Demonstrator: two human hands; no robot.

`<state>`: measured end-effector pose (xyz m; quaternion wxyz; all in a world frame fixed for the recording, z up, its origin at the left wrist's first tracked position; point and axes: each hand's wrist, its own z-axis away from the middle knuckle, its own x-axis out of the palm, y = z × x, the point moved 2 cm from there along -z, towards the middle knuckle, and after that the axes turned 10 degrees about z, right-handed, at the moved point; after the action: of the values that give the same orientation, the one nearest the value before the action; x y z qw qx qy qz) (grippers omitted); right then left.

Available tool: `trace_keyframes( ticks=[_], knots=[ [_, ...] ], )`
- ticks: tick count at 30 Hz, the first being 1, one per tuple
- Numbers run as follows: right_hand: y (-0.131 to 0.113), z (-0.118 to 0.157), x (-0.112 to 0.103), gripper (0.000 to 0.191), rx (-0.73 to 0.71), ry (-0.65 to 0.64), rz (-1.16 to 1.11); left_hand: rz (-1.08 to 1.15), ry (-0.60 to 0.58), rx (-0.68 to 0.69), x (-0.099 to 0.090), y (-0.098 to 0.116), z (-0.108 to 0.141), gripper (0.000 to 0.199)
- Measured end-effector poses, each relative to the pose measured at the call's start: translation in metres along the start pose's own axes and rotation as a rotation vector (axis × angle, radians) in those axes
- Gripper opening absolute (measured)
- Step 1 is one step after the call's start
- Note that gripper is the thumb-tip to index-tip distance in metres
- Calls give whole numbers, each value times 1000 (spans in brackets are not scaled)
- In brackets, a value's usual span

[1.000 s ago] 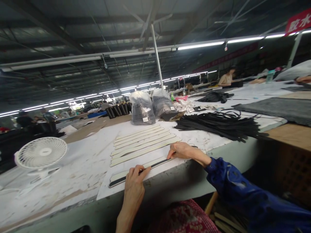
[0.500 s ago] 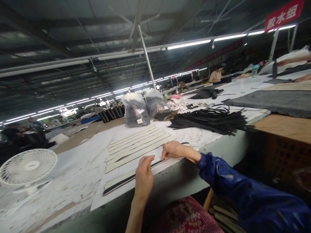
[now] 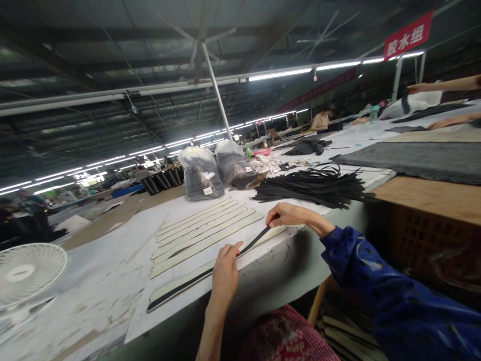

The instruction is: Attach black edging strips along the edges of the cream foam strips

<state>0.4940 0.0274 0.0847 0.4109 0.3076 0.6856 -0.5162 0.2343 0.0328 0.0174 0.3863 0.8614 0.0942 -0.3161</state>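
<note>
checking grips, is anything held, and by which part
The right hand pinches the black strip by its raised part; the left hand touches it lower down.

Left hand (image 3: 226, 273) on black strip (image 3: 184, 287), which lies along pale strip (image 3: 267, 239) near desk (image 3: 112, 250) edge. Right hand (image 3: 287, 215) fingers pinch black strip's raised end. Row of pale strips (image 3: 206, 245) beyond; plastic bags (image 3: 203, 173), black bundle (image 3: 308, 185) behind. White fan (image 3: 30, 273) at left, cropped.
</note>
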Motion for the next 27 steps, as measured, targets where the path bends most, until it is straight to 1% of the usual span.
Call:
trace_keyframes(
  ticks=[3,6,10,13,19,27],
  knots=[
    [17,10,-2,28,112,-8,-54,-54,-57,26,3,-5,-1,48],
    [23,12,3,31,195,-30,-82,-134,-102,49,4,-8,-1,48],
    [24,10,2,25,280,55,45,-217,-133,45,4,-4,0,50],
    [24,11,1,23,298,62,92,-242,-138,44,4,-3,0,51],
    [24,15,3,27,326,50,106,-283,-114,87,6,-10,-1,50],
    [22,15,4,27,334,49,124,-307,-103,64,7,-8,-1,50]
  ],
)
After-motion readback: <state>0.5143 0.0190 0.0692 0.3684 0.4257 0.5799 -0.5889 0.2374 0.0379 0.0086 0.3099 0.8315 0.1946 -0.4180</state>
